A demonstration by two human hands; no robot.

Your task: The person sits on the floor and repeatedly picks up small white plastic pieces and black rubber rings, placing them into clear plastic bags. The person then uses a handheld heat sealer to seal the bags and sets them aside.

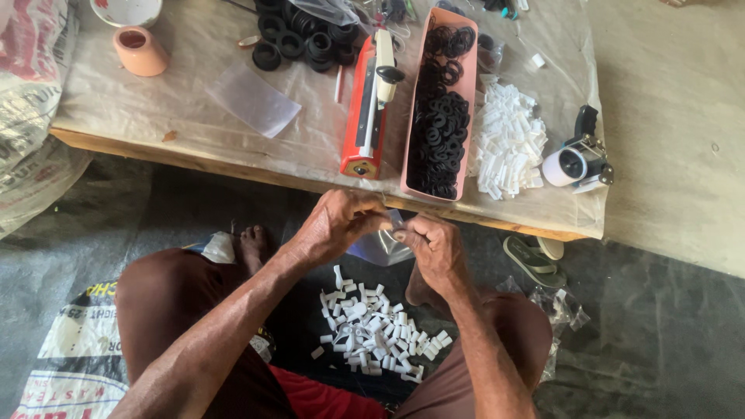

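My left hand (335, 223) and my right hand (436, 244) meet just below the table's front edge, both pinching a small clear plastic bag (379, 247) that hangs between them. What lies inside the bag is hard to make out. Below my hands, between my knees, a heap of small white plastic pieces (372, 326) lies on the dark floor sheet.
On the low table (194, 151): a red bag sealer (366, 109), a long pink tray of black rubber rings (439, 101), a pile of white plastic pieces (508, 140), larger black rings (299, 39), a pink cup (140, 50), a white tape dispenser (578, 159). A sandal (531, 260) lies on the floor.
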